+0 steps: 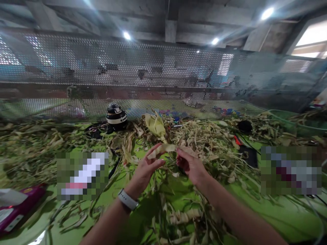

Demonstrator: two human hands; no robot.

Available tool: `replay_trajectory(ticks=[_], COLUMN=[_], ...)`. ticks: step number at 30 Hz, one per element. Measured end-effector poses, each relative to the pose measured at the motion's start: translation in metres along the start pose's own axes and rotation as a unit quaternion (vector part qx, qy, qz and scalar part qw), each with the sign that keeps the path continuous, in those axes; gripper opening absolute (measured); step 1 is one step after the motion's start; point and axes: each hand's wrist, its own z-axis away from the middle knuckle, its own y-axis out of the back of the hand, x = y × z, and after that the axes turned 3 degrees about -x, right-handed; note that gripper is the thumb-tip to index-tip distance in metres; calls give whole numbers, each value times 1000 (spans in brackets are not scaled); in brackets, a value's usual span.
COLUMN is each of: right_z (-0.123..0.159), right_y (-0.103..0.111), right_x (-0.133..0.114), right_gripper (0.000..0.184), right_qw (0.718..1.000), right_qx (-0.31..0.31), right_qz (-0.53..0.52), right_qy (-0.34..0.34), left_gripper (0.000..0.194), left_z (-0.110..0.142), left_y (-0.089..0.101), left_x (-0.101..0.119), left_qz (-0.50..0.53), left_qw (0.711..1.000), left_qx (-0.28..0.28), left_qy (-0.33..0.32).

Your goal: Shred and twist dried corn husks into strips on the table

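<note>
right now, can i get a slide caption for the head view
Left hand and right hand handle a pale strip over a green table littered with dried plant scraps.

Green tabletop (276,217) beneath the grip. Perforated screen (153,68) beyond it, stretching far to either side. Above and past the grip: grey ceiling beams (171,30), lit lamps (127,35). Bright window (313,36) high to its right.

Leaf strip (166,148) — pale yellow; tabletop (270,209) — bright green; watch strap (127,200) white.
</note>
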Motion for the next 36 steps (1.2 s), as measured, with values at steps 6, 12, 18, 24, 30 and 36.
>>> replay_trajectory(ticks=[6, 12, 18, 24, 30, 36], right_z=[4, 4, -1, -1, -7, 3], right_y=[-8, 3, 33, 35, 34, 45], right_x=[9, -3, -34, -29, -29, -49], right_gripper=[22, 26, 21, 23, 26, 19], right_qw=[998, 950, 648, 508, 462, 462], right_qx=[-41, -169, -238, -156, -154, -134], right_qz=[-37, 262, 722, 846, 873, 877], right_qy=[-28, -30, 43, 43, 17, 6], left_gripper=[31, 33, 29, 29, 25, 27], left_z=[0, -4, -11, -13, -13, -12], left_y=[-4, 3, 13, 14, 16, 13], left_x=[-8, -6, 5, 0, -4, -5], left_qz=[-36, -54, -5, -14, -40, -90], left_qw=[998, 989, 977, 977, 981, 981], left_qx=[34, 133, 213, 215, 188, 169], left_qy=[27, -42, -32, -11, -7, 7])
